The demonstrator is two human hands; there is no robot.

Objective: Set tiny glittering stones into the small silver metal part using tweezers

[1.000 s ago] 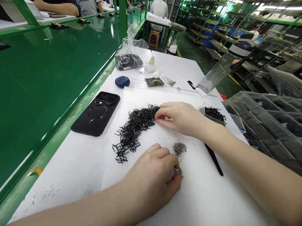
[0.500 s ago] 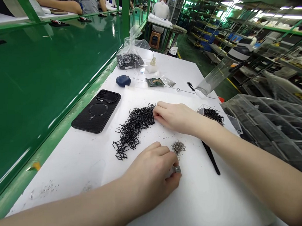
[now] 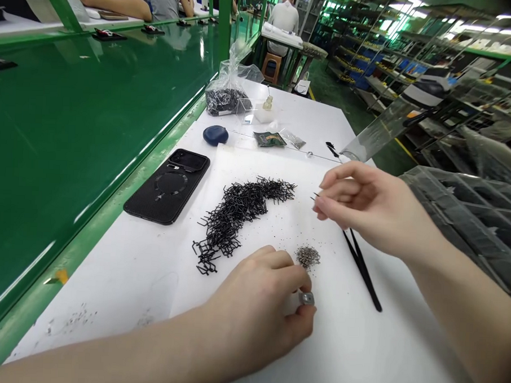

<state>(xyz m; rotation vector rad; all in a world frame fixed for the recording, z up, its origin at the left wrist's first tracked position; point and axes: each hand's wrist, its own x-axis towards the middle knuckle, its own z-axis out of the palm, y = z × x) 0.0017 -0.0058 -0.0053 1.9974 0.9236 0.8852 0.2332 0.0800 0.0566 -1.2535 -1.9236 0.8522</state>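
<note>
My left hand (image 3: 268, 296) rests on the white work surface, with thumb and fingers closed on a small grey metal block (image 3: 307, 298). Most of that block is hidden by the fingers. Raised at the right, my right hand (image 3: 365, 205) pinches a thin black bent pin (image 3: 315, 197), of which only the tips show. Between the hands lies a small heap of tiny metallic bits (image 3: 308, 256). A curved pile of black bent pins (image 3: 237, 213) spreads to the left of my right hand. Black tweezers (image 3: 365, 272) lie below my right wrist.
A black phone (image 3: 167, 186) lies at the left, near a dark blue rounded case (image 3: 215, 135). Farther back are a green packet (image 3: 269, 139) and a plastic bag (image 3: 228, 97). A clear bottle (image 3: 379, 129) and a divided plastic tray (image 3: 470, 218) are on the right.
My right hand has left the pin pile and moved right and up, carrying a black pin. My left hand keeps its hold on the metal block. The view has shifted slightly.
</note>
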